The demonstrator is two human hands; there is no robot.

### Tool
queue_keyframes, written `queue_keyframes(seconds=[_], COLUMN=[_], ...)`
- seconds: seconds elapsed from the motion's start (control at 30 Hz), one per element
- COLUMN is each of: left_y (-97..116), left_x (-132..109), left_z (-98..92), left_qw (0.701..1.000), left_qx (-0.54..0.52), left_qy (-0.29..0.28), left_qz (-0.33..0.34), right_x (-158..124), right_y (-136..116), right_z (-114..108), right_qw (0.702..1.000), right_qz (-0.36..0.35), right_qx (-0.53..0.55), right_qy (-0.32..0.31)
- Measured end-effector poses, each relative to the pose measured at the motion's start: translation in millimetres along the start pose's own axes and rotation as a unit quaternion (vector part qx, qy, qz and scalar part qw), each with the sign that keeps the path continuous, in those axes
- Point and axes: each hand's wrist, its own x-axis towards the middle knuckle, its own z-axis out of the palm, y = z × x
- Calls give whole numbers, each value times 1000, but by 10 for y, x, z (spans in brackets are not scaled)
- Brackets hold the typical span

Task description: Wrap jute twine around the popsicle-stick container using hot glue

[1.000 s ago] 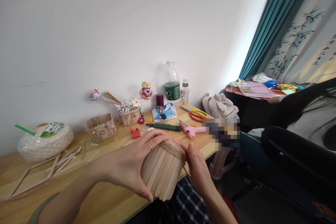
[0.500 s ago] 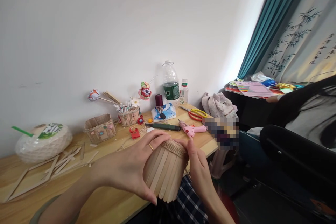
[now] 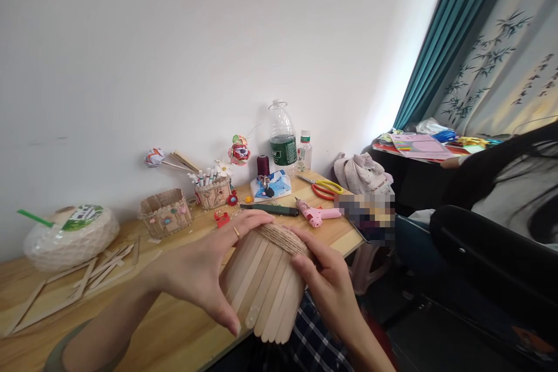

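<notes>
A round holder made of craft sticks (image 3: pixel 265 285), wound with jute twine (image 3: pixel 281 238) at its far end, is held over the table's front edge. My left hand (image 3: pixel 204 273) wraps around its left side, thumb under the lower rim. My right hand (image 3: pixel 325 282) grips its right side, fingers pressed on the twine band. A ring shows on my left hand.
On the wooden table (image 3: pixel 174 325) lie loose craft sticks (image 3: pixel 100 270), a stick basket (image 3: pixel 166 219), a pen holder (image 3: pixel 213 192), a pink glue gun (image 3: pixel 317 213), scissors (image 3: pixel 325 187), a water bottle (image 3: pixel 283 136) and a wrapped white bundle (image 3: pixel 72 235). Another person sits at right (image 3: pixel 501 186).
Both hands have tipped the stick holder and drawn it slightly left and lower; my right fingers have slid further over the twine band.
</notes>
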Motion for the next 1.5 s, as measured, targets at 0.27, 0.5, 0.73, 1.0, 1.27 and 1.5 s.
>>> queue_keyframes(seconds=[0.27,0.5,0.73,1.0,1.27,1.5], left_y=[-162,-140,-258,-309,-265,-639], left_x=[12,64,57,85,203,179], left_z=[-45,-38,-58,-7,133,4], left_qw=[978,966,967,975,994,955], left_qx=[-202,-249,-240,-212,-60,-277], left_qy=[-17,-19,-77,5,89,101], left_qz=[39,59,27,-59,-24,24], right_x=[-12,-19,4,25,-27,-85], right_y=[59,53,74,93,188,149], right_z=[-80,-75,-47,26,125,102], right_qw=[985,978,980,997,996,990], right_qz=[16,63,80,57,-42,-136], right_qx=[168,174,165,-25,-71,-20], right_qy=[29,-91,-71,-37,34,-37])
